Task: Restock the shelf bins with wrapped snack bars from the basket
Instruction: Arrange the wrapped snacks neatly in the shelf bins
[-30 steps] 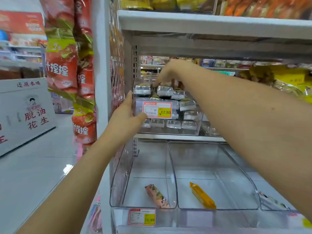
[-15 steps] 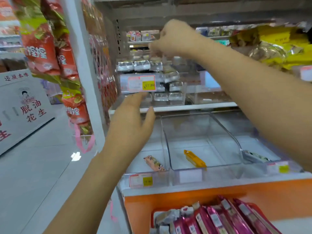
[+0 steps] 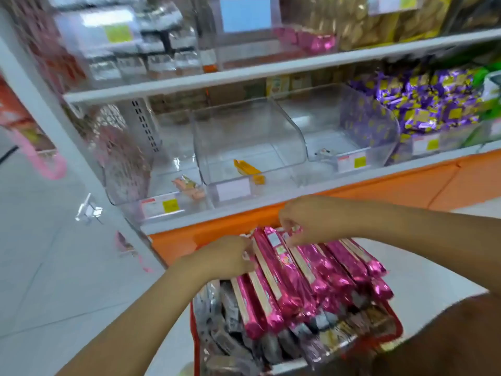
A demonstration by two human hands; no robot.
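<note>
The aisle was bright and evenly lit from overhead, with only soft shadows; a small white reflection lay on the floor (image 3: 88,210) at left; pale sheen ran along the clear bins (image 3: 244,147); foil on the pink bars (image 3: 298,272) glinted; motion blur smeared everything, heaviest over the upper shelf (image 3: 189,80); wide-angle distortion bowed the shelf edges towards the corners.

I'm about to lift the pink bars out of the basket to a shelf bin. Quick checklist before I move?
1. Left hand and right hand at the far ends of the pink bars: ok.
2. Grip closed on them: cannot tell, blurred.
3. Middle bin has room, only one orange bar inside: ok.
4. Space between basket and middle bin free of obstacles: ok.
5. Which bin suits these bars: cannot tell, price labels unreadable.
</note>
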